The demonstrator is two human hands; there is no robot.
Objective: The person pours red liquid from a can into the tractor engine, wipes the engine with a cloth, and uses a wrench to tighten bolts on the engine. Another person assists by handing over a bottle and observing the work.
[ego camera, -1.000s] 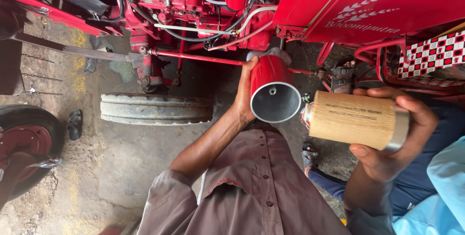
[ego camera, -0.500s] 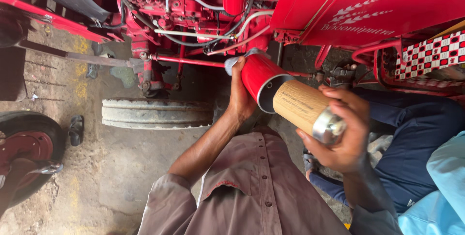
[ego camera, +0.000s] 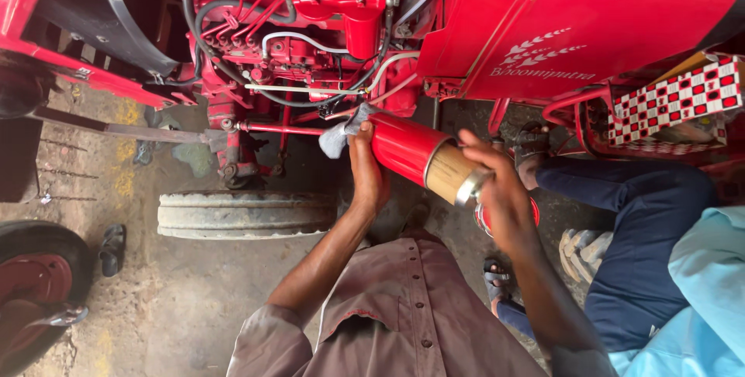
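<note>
My left hand (ego camera: 367, 171) grips a red cylindrical canister (ego camera: 406, 147) together with a pale cloth (ego camera: 338, 135), just below the red tractor engine (ego camera: 295, 43). My right hand (ego camera: 497, 189) holds the metal end of a tan paper filter element (ego camera: 448, 172). The element sits partly inside the canister's open mouth, tilted down to the right.
A worn tyre (ego camera: 247, 214) lies on the dirty concrete floor below the engine. A dark wheel with a red hub (ego camera: 31, 291) is at the lower left. Another person in dark blue trousers (ego camera: 628, 206) sits at the right. A red-and-white chequered box (ego camera: 675, 101) rests on the tractor.
The filter element was apart from the canister in my right hand, then slid into the canister's mouth. It now sits deeper, with less tan paper showing.
</note>
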